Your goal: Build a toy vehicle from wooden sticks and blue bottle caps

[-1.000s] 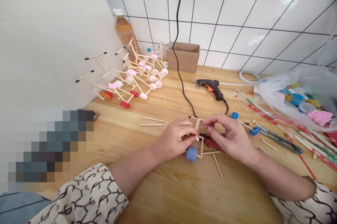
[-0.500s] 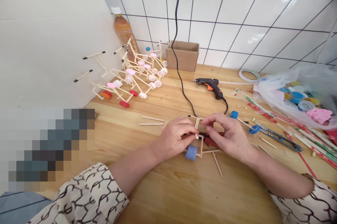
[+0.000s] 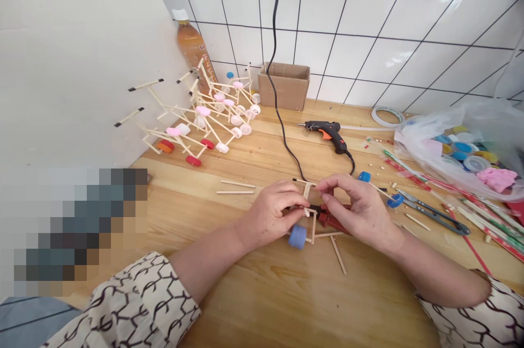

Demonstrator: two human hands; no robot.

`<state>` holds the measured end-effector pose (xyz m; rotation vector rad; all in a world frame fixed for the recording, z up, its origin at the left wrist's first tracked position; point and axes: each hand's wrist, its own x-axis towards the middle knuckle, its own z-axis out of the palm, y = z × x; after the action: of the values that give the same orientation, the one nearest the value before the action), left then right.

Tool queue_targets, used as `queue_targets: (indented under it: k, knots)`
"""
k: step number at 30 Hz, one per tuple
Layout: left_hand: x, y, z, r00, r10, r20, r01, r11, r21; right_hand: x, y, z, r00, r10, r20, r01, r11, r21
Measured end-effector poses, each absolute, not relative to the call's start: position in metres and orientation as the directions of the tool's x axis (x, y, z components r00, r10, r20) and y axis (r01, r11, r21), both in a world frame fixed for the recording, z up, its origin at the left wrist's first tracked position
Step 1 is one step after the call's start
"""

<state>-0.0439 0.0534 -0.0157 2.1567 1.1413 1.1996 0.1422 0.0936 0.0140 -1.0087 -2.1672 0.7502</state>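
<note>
My left hand (image 3: 273, 211) pinches a joint of a small wooden stick frame (image 3: 314, 227) lying at the middle front of the table. A blue bottle-cap wheel (image 3: 297, 236) is on this frame, below my left fingertips. Just right of the frame's upper part is my right hand (image 3: 360, 209), its thumb and index finger brought close together; anything between them is too small to make out. Under my right hand lies a red-handled tool (image 3: 332, 221), partly hidden. A black-tipped crossbar (image 3: 303, 180) tops the frame.
Several stick models (image 3: 196, 113) with cap wheels stand at the back left, near a bottle (image 3: 192, 45) and a cardboard box (image 3: 286, 86). A glue gun (image 3: 327, 131) lies behind my hands. At the right are snips (image 3: 438, 214), a blue-wheeled axle (image 3: 380, 190) and a bag of caps (image 3: 470, 146).
My right hand has shifted slightly to the right and up from the frame. My left hand stays in place on the joint.
</note>
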Motion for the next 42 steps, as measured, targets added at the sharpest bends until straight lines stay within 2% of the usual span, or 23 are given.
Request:
queue_targets:
  k: [16,21,25,29,42]
  knots:
    - [-0.044,0.053,-0.017,0.275,0.826,0.492,0.456,-0.562,0.689,0.142,0.093,0.015,-0.510,0.807,0.299,0.440,0.543,-0.715]
    - [-0.045,0.054,-0.019,0.281,0.819,0.500,0.467,-0.572,0.674,0.141,0.086,0.027,-0.566,0.768,0.300,0.377,0.564,-0.734]
    - [-0.045,0.053,-0.016,0.290,0.826,0.484,0.468,-0.564,0.681,0.137,0.079,0.033,-0.671,0.651,0.355,0.291,0.671,-0.681]
    - [-0.044,0.053,-0.014,0.290,0.821,0.492,0.445,-0.571,0.690,0.132,0.077,0.028,-0.705,0.567,0.427,0.245,0.759,-0.603]
    - [-0.044,0.054,-0.014,0.282,0.810,0.514,0.443,-0.585,0.679,0.128,0.079,0.017,-0.707,0.527,0.472,0.243,0.807,-0.538]
